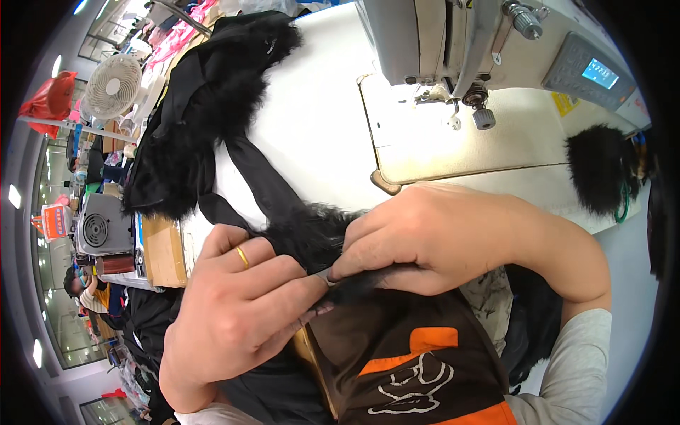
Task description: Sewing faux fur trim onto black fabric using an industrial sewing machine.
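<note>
My left hand (241,304), with a gold ring, and my right hand (421,241) meet at the table's front edge, fingers closed on a black fur-trimmed fabric piece (301,234). Their fingertips nearly touch, with a dark strip of fur between them; the exact fold is hidden. Black straps (258,177) run from this piece up toward a pile of black fabric and fur (198,106) on the left of the white tabletop (304,120). My hands are below and left of the sewing machine's bed plate (453,152), over my brown and orange apron (425,368).
The sewing machine (400,39) with a control panel (577,67) stands at upper right; a black fur piece (598,170) lies at the table's right. At left are a white fan (113,85), a grey machine (99,223), cardboard (164,251) and another person (92,294).
</note>
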The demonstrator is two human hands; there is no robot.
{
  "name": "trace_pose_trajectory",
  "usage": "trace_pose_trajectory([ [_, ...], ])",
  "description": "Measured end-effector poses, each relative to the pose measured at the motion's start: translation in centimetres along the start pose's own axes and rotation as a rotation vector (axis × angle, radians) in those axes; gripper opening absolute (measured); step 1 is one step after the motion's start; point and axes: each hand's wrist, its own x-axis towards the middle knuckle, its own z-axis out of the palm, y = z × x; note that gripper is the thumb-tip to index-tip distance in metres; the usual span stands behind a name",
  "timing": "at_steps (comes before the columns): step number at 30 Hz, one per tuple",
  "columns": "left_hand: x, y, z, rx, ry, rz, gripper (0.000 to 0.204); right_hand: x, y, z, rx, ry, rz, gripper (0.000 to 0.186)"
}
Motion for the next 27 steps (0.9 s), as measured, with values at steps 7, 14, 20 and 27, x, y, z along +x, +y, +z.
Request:
trace_pose_trajectory([
  [7, 0.6, -1.2, 1.8, -0.139, -0.153, 0.033, 0.029, -1.5, -1.7, 0.5, -0.442, -0.126, 0.133, 0.01],
  [14, 6.2, -3.7, 1.7, 0.555, 0.215, 0.07, 0.016, -1.0, 2.9, -0.9, -0.591, 0.425, 0.184, 0.02],
  [20, 6.3, -3.7, 8.3, 0.198, 0.05, 0.032, 0.014, -4.8, 4.5, -1.5, -0.308, 0.193, 0.393, 0.027],
  [27, 7.1, -2.5, 10.0, -0.315, 0.12, -0.201, 0.018, -6.3, 3.3, -4.7, -0.153, 0.039, 0.515, 0.027],
])
